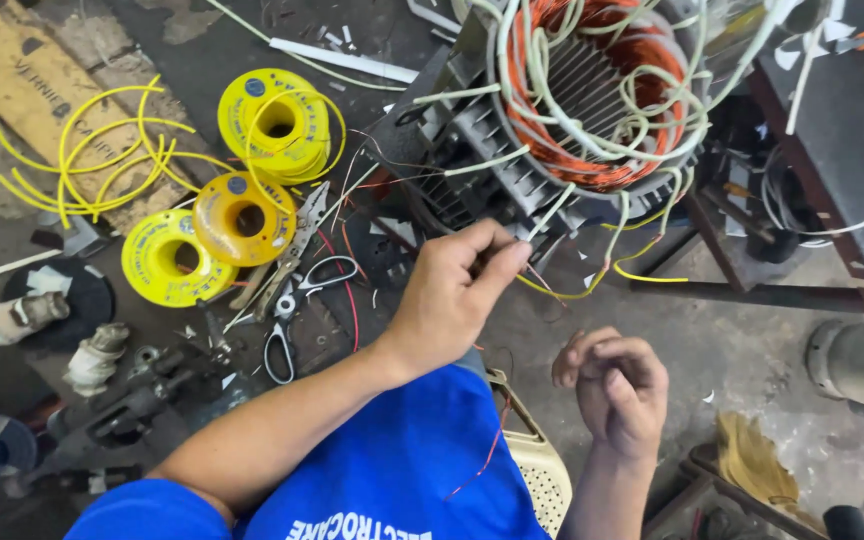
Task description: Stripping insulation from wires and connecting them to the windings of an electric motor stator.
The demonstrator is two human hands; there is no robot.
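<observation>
Left hand [452, 295] pinched shut on a thin wire lead [550, 212] running up-right to the motor stator [592, 100]; right hand [617, 385], loosely curled and empty, sits lower, farther off.

lying on the gritty floor [732, 350] left of the left hand [452, 300]: yellow spools [272, 120], scissors [297, 305], pliers [287, 250].

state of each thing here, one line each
left hand: pinching thin wires
right hand: fingers curled, nothing visibly held
stator: open, copper windings exposed, sleeved leads loose
yellow spools: three, partly unwound
scissors: lying, blades shut
pliers: lying flat, unused
</observation>
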